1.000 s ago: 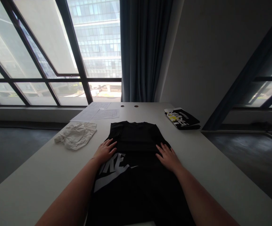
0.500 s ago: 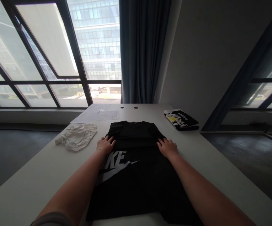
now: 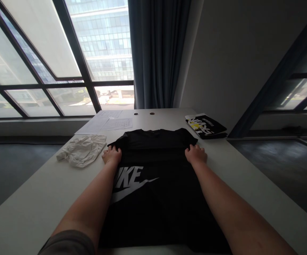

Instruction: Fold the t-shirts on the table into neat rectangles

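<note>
A black T-shirt (image 3: 155,170) with a white printed logo lies flat on the white table (image 3: 36,198), its collar at the far end. My left hand (image 3: 112,155) is closed on the shirt's left sleeve, which is pulled out sideways. At the right sleeve my right hand (image 3: 195,154) is closed on the cloth in the same way. Both forearms stretch over the shirt's lower part.
A crumpled white garment (image 3: 82,150) lies left of the shirt. Paper sheets (image 3: 104,124) rest at the far left of the table, near two cable holes. A folded black printed garment (image 3: 205,126) sits at the far right corner. Window and curtain stand behind the table.
Both hands slid up from the shirt's chest toward the shoulders, moved apart and closed on the sleeves. The sleeves now spread outward, so the shirt's top looks wider.
</note>
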Available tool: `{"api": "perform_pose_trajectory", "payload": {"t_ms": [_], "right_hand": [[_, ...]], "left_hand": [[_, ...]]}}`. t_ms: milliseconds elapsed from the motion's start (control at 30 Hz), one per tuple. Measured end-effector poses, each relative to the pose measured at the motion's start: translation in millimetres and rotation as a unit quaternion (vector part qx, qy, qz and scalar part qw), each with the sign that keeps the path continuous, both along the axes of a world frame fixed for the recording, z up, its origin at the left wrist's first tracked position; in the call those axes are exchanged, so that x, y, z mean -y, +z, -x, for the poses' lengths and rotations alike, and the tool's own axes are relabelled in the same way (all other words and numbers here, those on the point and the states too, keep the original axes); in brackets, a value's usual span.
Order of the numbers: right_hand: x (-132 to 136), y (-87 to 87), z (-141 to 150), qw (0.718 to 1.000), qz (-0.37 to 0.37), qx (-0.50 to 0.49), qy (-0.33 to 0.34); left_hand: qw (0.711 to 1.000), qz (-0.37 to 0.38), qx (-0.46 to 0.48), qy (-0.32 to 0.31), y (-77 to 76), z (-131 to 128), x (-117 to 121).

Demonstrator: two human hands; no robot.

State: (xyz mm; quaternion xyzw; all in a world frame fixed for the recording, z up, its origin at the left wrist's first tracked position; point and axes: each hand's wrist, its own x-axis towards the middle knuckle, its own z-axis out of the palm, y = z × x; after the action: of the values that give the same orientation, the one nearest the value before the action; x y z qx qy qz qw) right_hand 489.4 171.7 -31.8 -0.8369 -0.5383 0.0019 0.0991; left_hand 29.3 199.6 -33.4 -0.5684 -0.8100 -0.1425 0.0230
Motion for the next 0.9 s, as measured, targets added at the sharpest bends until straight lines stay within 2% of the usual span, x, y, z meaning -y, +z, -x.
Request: {"api": "perform_pose_trajectory", "payload": {"t_ms": [233,400,500,633,767,833,900], "right_hand": [[20.6,-2.5,-5.6,0.999,-0.042,0.016,0.013],[40.0,-1.1,-21.4,0.999,-0.051,-0.017,0.009],[57.1,1.1,-25.4,0.998,-0.060,-0.018,0.014],[100.7,4.7,-14.3,0.994,-0.081,0.007,0.077],[174.1,11.5,16.8,0.971,-0.074,0.014,0.229],[217.6,14.9,36.6,0.945,-0.040,0.007,0.325],[259.6,17.1,54.6,0.927,0.005,-0.014,0.375]], "left_hand": [[1.000,0.000,-0.003,0.026,10.0,-5.7,16.3],[0.999,0.027,0.019,-0.031,16.3,8.0,34.8],[0.994,0.000,0.030,-0.109,18.9,18.0,59.0],[0.961,-0.053,0.024,-0.271,21.5,21.7,120.6],[0.900,0.005,0.012,-0.436,24.2,11.1,204.8],[0.874,0.025,0.015,-0.486,22.7,1.8,245.5],[0.870,0.026,0.013,-0.491,19.1,-7.3,279.8]]}}
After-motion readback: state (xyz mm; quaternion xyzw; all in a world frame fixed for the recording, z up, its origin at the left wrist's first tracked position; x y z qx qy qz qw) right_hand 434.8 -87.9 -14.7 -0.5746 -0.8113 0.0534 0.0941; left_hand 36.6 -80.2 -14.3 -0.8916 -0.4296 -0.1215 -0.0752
